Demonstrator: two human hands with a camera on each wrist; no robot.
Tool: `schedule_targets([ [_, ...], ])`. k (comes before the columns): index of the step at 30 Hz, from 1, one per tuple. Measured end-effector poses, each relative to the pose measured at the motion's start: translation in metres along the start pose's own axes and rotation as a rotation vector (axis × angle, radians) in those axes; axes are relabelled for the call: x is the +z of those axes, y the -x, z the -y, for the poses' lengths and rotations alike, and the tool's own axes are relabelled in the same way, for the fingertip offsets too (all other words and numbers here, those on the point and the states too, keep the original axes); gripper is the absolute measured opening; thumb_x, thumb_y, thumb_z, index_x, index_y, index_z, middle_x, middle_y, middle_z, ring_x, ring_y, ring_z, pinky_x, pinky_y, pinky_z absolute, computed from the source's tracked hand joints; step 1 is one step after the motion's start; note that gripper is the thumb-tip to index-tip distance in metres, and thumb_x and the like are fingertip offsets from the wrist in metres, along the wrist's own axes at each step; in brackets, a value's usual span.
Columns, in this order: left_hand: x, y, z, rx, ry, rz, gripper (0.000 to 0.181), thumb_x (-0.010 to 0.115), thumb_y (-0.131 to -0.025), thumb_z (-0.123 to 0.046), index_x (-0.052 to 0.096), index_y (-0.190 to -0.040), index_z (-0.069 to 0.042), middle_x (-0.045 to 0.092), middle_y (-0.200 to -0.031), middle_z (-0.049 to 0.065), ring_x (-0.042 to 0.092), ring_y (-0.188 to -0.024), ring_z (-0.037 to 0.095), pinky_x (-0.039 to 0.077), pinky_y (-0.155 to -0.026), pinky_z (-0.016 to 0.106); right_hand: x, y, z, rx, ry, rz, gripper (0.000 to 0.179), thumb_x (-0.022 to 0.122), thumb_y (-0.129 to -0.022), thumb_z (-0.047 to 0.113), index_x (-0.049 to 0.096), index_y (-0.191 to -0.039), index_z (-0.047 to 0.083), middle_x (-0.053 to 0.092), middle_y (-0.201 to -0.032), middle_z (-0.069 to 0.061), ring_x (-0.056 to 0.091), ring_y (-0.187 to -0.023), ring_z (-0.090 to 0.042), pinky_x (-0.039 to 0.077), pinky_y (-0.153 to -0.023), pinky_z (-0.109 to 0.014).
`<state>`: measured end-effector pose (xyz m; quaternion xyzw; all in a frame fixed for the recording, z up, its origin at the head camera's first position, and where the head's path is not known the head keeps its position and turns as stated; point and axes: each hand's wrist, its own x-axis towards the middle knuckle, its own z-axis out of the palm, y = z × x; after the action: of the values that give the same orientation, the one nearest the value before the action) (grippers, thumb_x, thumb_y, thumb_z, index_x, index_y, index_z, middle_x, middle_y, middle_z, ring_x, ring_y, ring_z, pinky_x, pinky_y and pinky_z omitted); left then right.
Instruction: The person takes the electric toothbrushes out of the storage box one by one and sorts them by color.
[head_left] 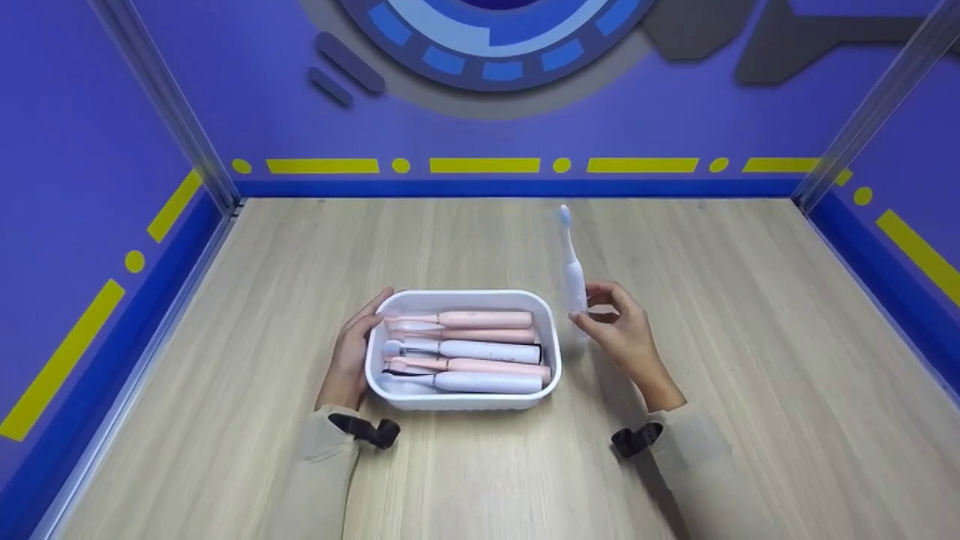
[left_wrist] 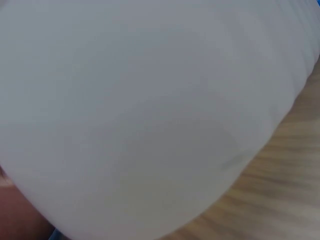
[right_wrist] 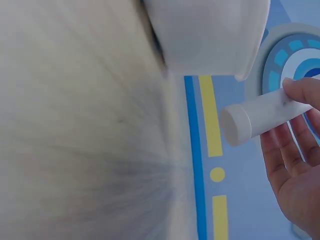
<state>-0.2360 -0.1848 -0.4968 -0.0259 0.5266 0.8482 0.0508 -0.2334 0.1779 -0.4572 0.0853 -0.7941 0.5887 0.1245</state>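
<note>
In the head view my right hand pinches a white electric toothbrush by the lower handle, between thumb and fingers. The brush stands upright to the right of a white plastic bin, its head pointing up. The right wrist view shows the handle's round base above the table. My left hand grips the bin's left end, fingers along its outer wall and thumb at the rim. Inside lie several electric toothbrushes side by side, among them a pink one and a white one, heads toward the left.
The bin stands on a light wood-grain table. Blue panels with yellow dashes wall in the back and both sides, joined by metal corner posts. A black wrist camera sits on the right sleeve, another on the left.
</note>
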Motion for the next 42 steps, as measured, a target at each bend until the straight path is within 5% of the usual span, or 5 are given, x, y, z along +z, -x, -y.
schedule_targets([
  [27, 0.001, 0.001, 0.000, -0.001, -0.005, -0.006, 0.052, 0.028, -0.097, -0.004, 0.034, -0.148, -0.002, 0.025, -0.159, 0.007, 0.019, -0.148, 0.020, 0.013, -0.122, 0.033, -0.022, -0.019, -0.020, 0.148, 0.063, -0.026, 0.046, 0.067, -0.083, -0.002, 0.046, -0.123, -0.001, 0.054, -0.120, -0.013, 0.055, -0.108, -0.019, 0.051, -0.082, -0.013],
  [36, 0.000, 0.000, 0.000, -0.009, -0.024, -0.015, 0.051, 0.030, -0.097, -0.006, 0.034, -0.148, -0.004, 0.028, -0.158, 0.004, 0.020, -0.147, 0.016, 0.014, -0.122, 0.031, -0.020, -0.029, -0.028, 0.153, 0.089, -0.028, 0.045, 0.066, -0.082, -0.005, 0.044, -0.121, 0.000, 0.054, -0.118, -0.014, 0.055, -0.108, -0.022, 0.052, -0.081, -0.016],
  [42, 0.000, 0.000, 0.000, -0.005, -0.034, -0.022, 0.050, 0.030, -0.097, -0.006, 0.036, -0.147, -0.004, 0.028, -0.158, 0.004, 0.021, -0.147, 0.016, 0.014, -0.122, 0.031, -0.016, -0.033, -0.030, 0.171, 0.116, -0.007, 0.045, 0.064, -0.084, -0.003, 0.042, -0.123, 0.001, 0.053, -0.121, -0.014, 0.054, -0.113, -0.024, 0.052, -0.093, -0.033],
])
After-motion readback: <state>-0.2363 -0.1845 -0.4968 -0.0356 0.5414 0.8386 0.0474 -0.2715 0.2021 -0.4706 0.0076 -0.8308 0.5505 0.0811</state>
